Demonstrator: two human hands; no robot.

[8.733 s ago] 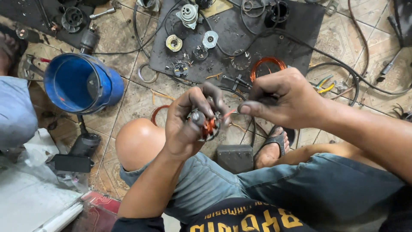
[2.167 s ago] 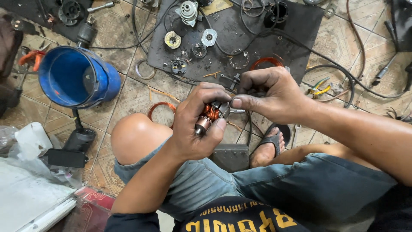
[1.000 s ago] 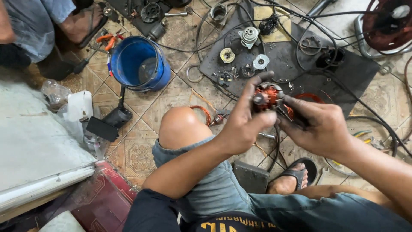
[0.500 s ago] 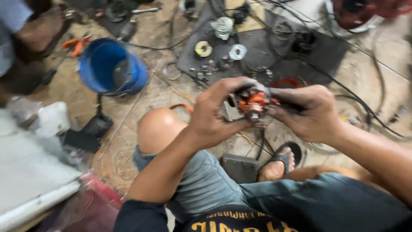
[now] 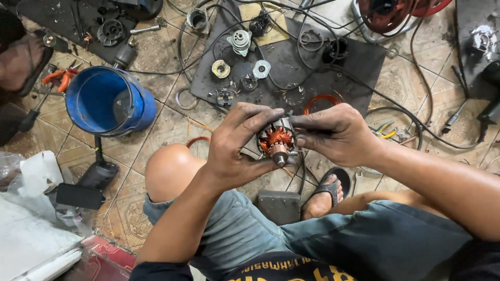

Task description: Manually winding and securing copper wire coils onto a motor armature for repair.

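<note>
My left hand (image 5: 237, 145) grips a small motor armature (image 5: 276, 143) with copper windings and a metal shaft end pointing toward me. My right hand (image 5: 336, 132) pinches the armature's right side, fingertips pressed against the windings; whether it also holds a thin tool is hidden by the fingers. Both hands hover above my bent knee (image 5: 169, 169) and my sandalled foot (image 5: 325, 192).
A dark mat (image 5: 359, 67) on the tiled floor carries several small motor parts and black cables. A blue bucket (image 5: 107, 101) lies at the left, a copper wire coil (image 5: 320, 100) behind my hands, a grey block (image 5: 280, 205) by my foot. Another person's foot (image 5: 23, 60) shows far left.
The view has swung and steadied. The armature has turned in my hands so its shaft end now faces me; both hands still grip it.
</note>
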